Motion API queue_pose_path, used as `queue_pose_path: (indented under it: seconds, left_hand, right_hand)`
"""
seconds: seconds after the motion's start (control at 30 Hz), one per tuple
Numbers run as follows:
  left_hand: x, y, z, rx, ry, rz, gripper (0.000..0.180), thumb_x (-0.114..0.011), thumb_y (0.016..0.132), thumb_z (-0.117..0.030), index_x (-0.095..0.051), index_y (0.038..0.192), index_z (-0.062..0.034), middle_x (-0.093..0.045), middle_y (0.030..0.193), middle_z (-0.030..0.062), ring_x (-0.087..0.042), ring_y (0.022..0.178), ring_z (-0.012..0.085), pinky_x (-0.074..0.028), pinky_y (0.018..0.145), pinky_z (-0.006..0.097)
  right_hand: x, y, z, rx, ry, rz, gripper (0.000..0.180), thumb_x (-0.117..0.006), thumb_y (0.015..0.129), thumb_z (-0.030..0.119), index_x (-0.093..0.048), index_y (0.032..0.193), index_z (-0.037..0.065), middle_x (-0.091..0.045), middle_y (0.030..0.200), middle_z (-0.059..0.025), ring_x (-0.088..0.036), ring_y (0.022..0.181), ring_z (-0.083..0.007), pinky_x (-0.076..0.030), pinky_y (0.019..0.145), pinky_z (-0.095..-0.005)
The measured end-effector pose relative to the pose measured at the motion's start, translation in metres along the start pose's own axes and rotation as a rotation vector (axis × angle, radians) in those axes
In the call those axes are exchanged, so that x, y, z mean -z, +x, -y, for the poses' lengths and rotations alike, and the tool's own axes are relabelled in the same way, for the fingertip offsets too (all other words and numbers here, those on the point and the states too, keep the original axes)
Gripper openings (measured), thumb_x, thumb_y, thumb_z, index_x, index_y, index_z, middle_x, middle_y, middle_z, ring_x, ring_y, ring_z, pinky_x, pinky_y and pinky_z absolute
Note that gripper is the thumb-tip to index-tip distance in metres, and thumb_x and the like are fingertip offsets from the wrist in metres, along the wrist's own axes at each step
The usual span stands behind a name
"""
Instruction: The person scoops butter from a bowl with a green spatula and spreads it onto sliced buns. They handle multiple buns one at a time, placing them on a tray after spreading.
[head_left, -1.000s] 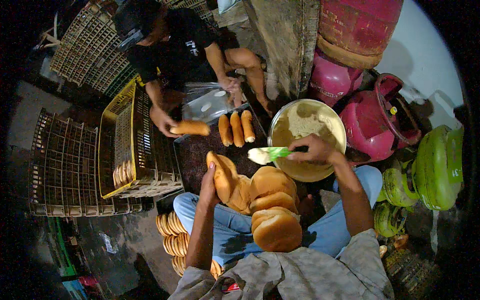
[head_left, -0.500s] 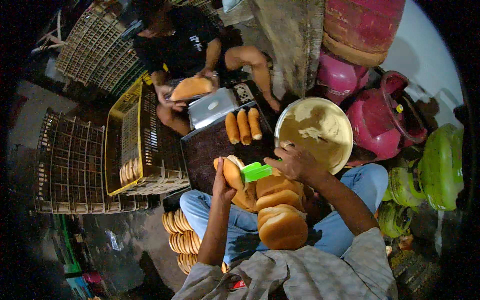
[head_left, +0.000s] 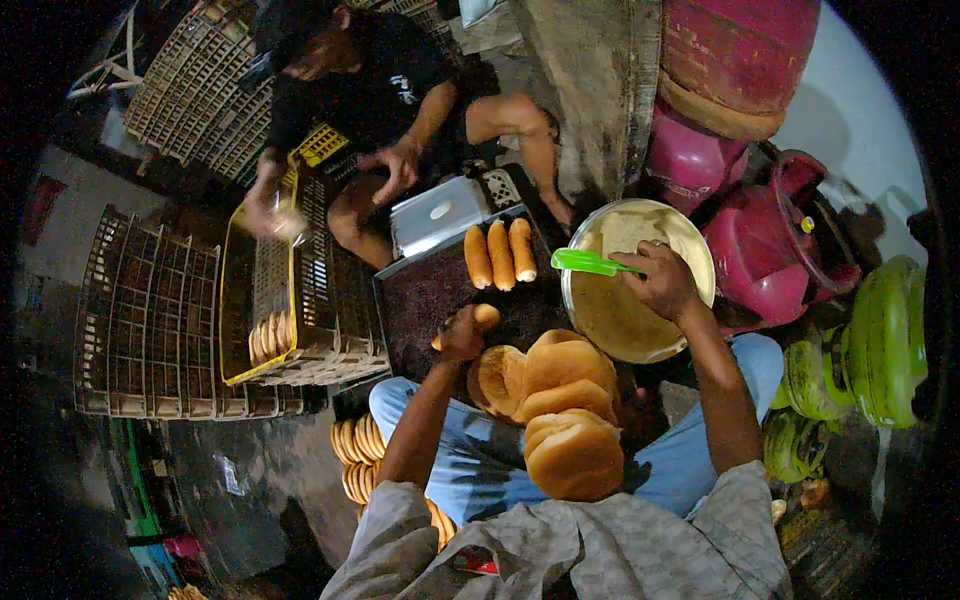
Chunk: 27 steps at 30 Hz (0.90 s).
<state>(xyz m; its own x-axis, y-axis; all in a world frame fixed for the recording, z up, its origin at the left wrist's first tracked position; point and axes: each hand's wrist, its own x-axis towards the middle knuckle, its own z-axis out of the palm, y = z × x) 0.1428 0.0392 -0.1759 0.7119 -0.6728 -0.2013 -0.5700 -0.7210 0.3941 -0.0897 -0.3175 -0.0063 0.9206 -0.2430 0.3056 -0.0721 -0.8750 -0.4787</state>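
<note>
My left hand (head_left: 462,335) is closed around a folded bread roll (head_left: 486,317), held at the near part of a dark tray (head_left: 415,325). Three long brown rolls (head_left: 500,254) lie side by side farther up that tray. My right hand (head_left: 664,284) grips a green spatula (head_left: 592,262) by its handle, above a round metal bowl (head_left: 640,357) of pale, creamy spread. Between my knees sit several golden buns (head_left: 572,458), piled and overlapping. One of them, a bun (head_left: 496,380) near my left wrist, leans on the others.
Across the tray sits a co-worker, one hand (head_left: 272,205) blurred over a yellow crate (head_left: 232,340) holding bread. A silver flat box (head_left: 437,215) rests on the tray's far end. Pink gas cylinders (head_left: 755,235) and green ones (head_left: 880,340) stand right. Rows of buns (head_left: 357,440) lie left.
My right hand has taken the spatula from the roll to over the bowl. The roll in my left hand has closed and moved toward the tray. The co-worker's bread has left the tray side for the crate.
</note>
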Motion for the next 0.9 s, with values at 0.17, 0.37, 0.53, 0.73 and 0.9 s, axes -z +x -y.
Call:
queue_pose_path:
  seconds: [0.17,0.37,0.53,0.73,0.9]
  left_hand:
    - [0.021,0.021,-0.05,0.093,0.408,0.458,0.039,-0.067,0.085,-0.031,-0.062,0.117,-0.0081,-0.066,0.11,0.0169,-0.064,0.105,0.0343,-0.046,0.09,0.056]
    - [0.104,0.069,0.006,0.231,-0.235,0.4,0.031,-0.065,0.089,-0.03,-0.065,0.103,-0.0018,-0.067,0.09,0.0154,-0.066,0.089,0.0299,-0.051,0.08,0.044]
    - [0.059,0.044,0.0,-0.044,-0.173,-0.194,0.048,-0.071,0.086,-0.034,-0.059,0.116,0.001,-0.063,0.101,0.0193,-0.064,0.097,0.0342,-0.052,0.086,0.043]
    - [0.018,-0.082,-0.076,0.052,0.261,0.181,0.093,-0.079,0.079,-0.042,-0.034,0.15,-0.0021,-0.041,0.143,0.0286,-0.045,0.131,0.0492,-0.044,0.104,0.059]
    - [-0.034,-0.111,-0.095,0.106,0.45,0.184,0.1,-0.069,0.082,-0.051,-0.018,0.159,-0.0109,-0.016,0.16,0.0326,-0.022,0.146,0.0545,-0.034,0.101,0.075]
  right_hand:
    - [0.006,-0.005,-0.017,-0.042,-0.025,0.058,0.03,-0.068,0.087,0.024,-0.073,0.116,0.018,-0.065,0.096,-0.0171,-0.063,0.093,-0.0368,-0.052,0.084,-0.0453]
    - [0.011,-0.008,-0.039,-0.204,-0.089,0.329,0.032,-0.067,0.087,0.02,-0.071,0.118,0.016,-0.069,0.106,-0.0215,-0.066,0.096,-0.0405,-0.053,0.086,-0.0475]
    - [-0.001,-0.009,-0.039,-0.463,-0.194,0.713,0.036,-0.067,0.08,0.012,-0.071,0.115,0.009,-0.071,0.106,-0.0229,-0.069,0.097,-0.0405,-0.055,0.085,-0.0492]
    - [-0.008,-0.021,-0.037,-0.541,-0.338,0.735,0.032,-0.069,0.078,0.008,-0.071,0.11,0.001,-0.072,0.104,-0.0235,-0.069,0.1,-0.0402,-0.056,0.085,-0.0468]
    - [-0.069,-0.04,-0.065,-0.677,-0.369,0.523,0.027,-0.057,0.091,0.014,-0.075,0.11,0.005,-0.073,0.112,-0.0164,-0.072,0.101,-0.0324,-0.059,0.079,-0.0479]
